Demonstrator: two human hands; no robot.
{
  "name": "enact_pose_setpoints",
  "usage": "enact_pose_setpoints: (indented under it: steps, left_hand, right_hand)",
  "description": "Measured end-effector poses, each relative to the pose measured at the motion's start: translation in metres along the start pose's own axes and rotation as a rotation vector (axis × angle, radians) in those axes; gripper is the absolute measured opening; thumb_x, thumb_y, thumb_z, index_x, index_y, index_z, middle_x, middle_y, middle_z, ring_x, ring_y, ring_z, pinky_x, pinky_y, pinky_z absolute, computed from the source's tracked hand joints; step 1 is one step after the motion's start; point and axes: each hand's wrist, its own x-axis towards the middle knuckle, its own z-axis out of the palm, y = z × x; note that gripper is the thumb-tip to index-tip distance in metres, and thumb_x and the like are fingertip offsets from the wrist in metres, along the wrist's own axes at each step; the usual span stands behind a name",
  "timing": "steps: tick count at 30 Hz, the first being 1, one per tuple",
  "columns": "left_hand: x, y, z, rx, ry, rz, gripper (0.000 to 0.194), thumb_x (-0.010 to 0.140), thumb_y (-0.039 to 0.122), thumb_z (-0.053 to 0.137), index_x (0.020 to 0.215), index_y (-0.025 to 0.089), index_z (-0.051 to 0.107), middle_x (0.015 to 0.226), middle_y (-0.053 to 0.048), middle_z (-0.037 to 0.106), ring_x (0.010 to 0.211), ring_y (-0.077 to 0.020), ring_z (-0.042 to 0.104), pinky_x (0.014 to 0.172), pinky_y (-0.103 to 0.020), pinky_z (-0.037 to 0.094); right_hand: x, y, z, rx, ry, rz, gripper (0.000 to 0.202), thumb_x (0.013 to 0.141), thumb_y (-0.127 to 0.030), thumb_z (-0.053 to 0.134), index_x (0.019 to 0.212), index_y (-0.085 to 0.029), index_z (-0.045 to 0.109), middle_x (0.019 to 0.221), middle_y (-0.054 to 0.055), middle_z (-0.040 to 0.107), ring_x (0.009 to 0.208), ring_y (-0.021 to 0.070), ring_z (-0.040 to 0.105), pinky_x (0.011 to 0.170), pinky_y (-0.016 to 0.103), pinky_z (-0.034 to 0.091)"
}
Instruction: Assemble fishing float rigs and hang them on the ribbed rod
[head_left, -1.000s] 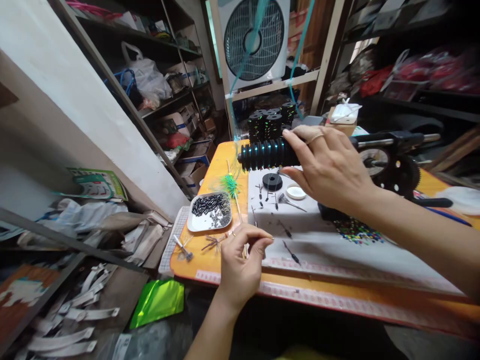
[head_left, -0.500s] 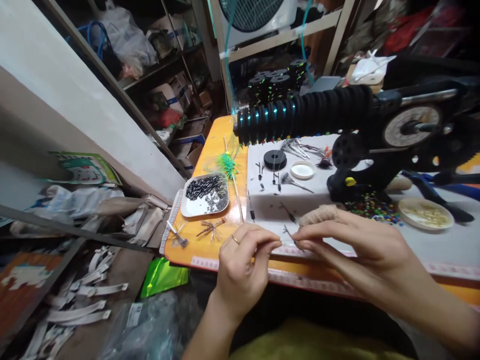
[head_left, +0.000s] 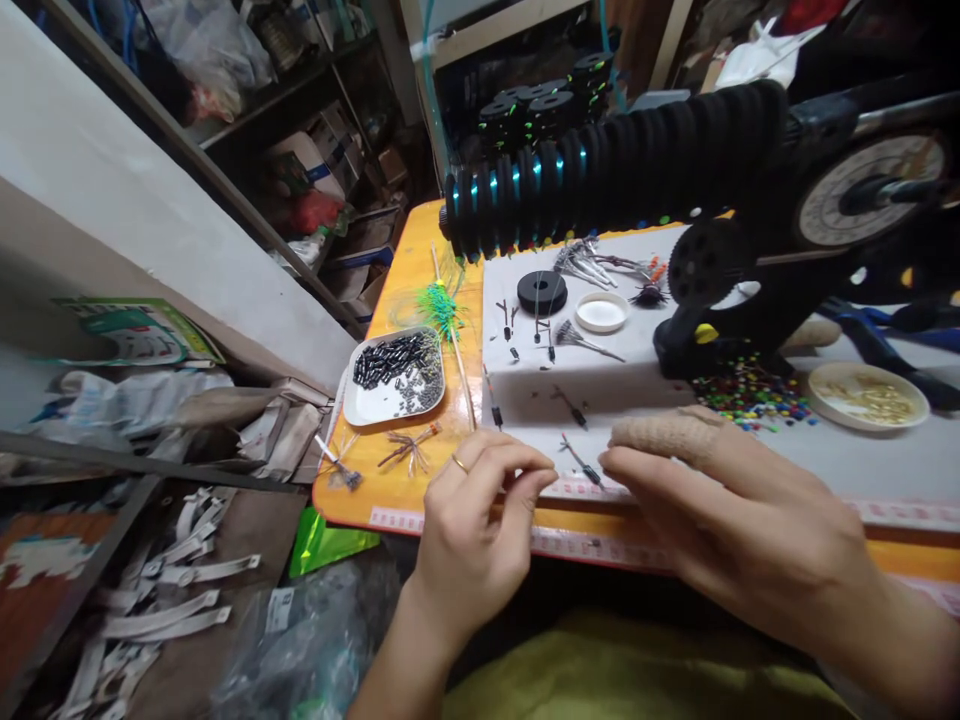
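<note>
A small bead stick (head_left: 583, 464), its body glossy black and its thin reddish-brown stem forked at the end, lies slanted on the white sheet (head_left: 637, 405) between the hands. The left hand (head_left: 476, 520) has thumb and forefinger tips together; the right hand (head_left: 750, 520) is just beside the stick, its grip hidden.
</note>
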Motion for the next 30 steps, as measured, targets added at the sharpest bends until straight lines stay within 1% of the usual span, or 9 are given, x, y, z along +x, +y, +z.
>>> enact_pose_setpoints:
  steps: [4,8,11,14,16,19,23,27,30]
  left_hand:
    - [0.004,0.0,0.003,-0.008,0.033,-0.052,0.011,0.089,0.007,0.061,0.087,0.018,0.063,0.079,-0.002,0.064,0.071,-0.0123,0.058,0.06,-0.023,0.05]
    - [0.008,0.004,0.006,0.023,0.05,-0.038,0.01,0.087,0.008,0.064,0.087,0.017,0.064,0.076,-0.001,0.065,0.065,-0.0112,0.055,0.06,-0.023,0.048]
    - [0.009,0.007,0.009,-0.037,0.054,-0.071,0.008,0.087,0.008,0.067,0.086,0.016,0.067,0.078,-0.002,0.067,0.067,-0.0108,0.058,0.061,-0.023,0.048]
    - [0.009,0.007,0.01,-0.132,0.086,-0.144,0.007,0.087,0.01,0.069,0.086,0.017,0.07,0.079,-0.002,0.07,0.068,-0.0106,0.06,0.06,-0.023,0.047]
    - [0.009,0.007,0.011,-0.18,0.113,-0.159,0.006,0.086,0.011,0.071,0.085,0.018,0.072,0.078,-0.001,0.071,0.068,-0.0109,0.062,0.059,-0.023,0.047]
    - [0.01,0.007,0.011,-0.219,0.123,-0.149,0.006,0.085,0.012,0.073,0.084,0.018,0.073,0.08,-0.002,0.074,0.071,-0.0128,0.066,0.061,-0.025,0.051]
    - [0.008,0.007,0.011,-0.221,0.131,-0.127,0.007,0.085,0.012,0.073,0.086,0.019,0.074,0.082,-0.003,0.075,0.072,-0.0135,0.067,0.061,-0.025,0.052]
    - [0.007,0.005,0.01,-0.19,0.116,-0.071,0.011,0.085,0.01,0.072,0.092,0.018,0.073,0.083,-0.003,0.073,0.073,-0.012,0.064,0.059,-0.022,0.051]
    - [0.008,0.002,0.009,-0.15,0.091,0.006,0.013,0.084,0.006,0.071,0.093,0.015,0.071,0.082,-0.003,0.069,0.07,-0.0096,0.06,0.061,-0.021,0.05]
  right_hand:
    - [0.002,0.003,-0.004,-0.022,-0.001,-0.002,0.035,0.084,0.0,0.057,0.112,-0.018,0.065,0.111,0.013,0.069,0.096,0.0261,0.066,0.088,0.041,0.053]
    - [0.011,-0.002,-0.007,0.015,-0.043,-0.046,0.032,0.089,-0.003,0.053,0.114,-0.019,0.063,0.113,0.013,0.069,0.101,0.0277,0.065,0.089,0.042,0.053]
    - [0.018,-0.005,-0.005,0.037,-0.066,-0.023,0.03,0.091,-0.002,0.051,0.117,-0.017,0.059,0.118,0.015,0.066,0.106,0.0246,0.064,0.091,0.037,0.053]
    - [0.025,-0.008,-0.002,0.111,-0.047,0.082,0.029,0.092,0.0,0.05,0.113,-0.018,0.056,0.114,0.011,0.066,0.104,0.018,0.065,0.09,0.027,0.053]
    - [0.028,-0.009,-0.002,0.169,-0.033,0.119,0.028,0.092,0.0,0.051,0.111,-0.02,0.055,0.11,0.009,0.067,0.102,0.0154,0.066,0.089,0.023,0.053]
    - [0.032,-0.011,-0.003,0.23,-0.032,0.144,0.028,0.093,0.0,0.051,0.111,-0.021,0.054,0.106,0.006,0.068,0.1,0.0135,0.067,0.087,0.021,0.052]
    - [0.034,-0.014,-0.004,0.273,-0.011,0.19,0.022,0.094,-0.003,0.052,0.106,-0.021,0.055,0.099,0.004,0.069,0.092,0.012,0.068,0.082,0.02,0.052]
    - [0.035,-0.015,-0.005,0.304,0.001,0.244,0.016,0.095,-0.007,0.054,0.102,-0.02,0.057,0.094,0.003,0.07,0.082,0.01,0.068,0.076,0.019,0.051]
    - [0.036,-0.016,-0.007,0.376,-0.032,0.304,0.011,0.096,-0.011,0.055,0.099,-0.021,0.06,0.09,0.0,0.071,0.078,0.0082,0.067,0.072,0.017,0.05]
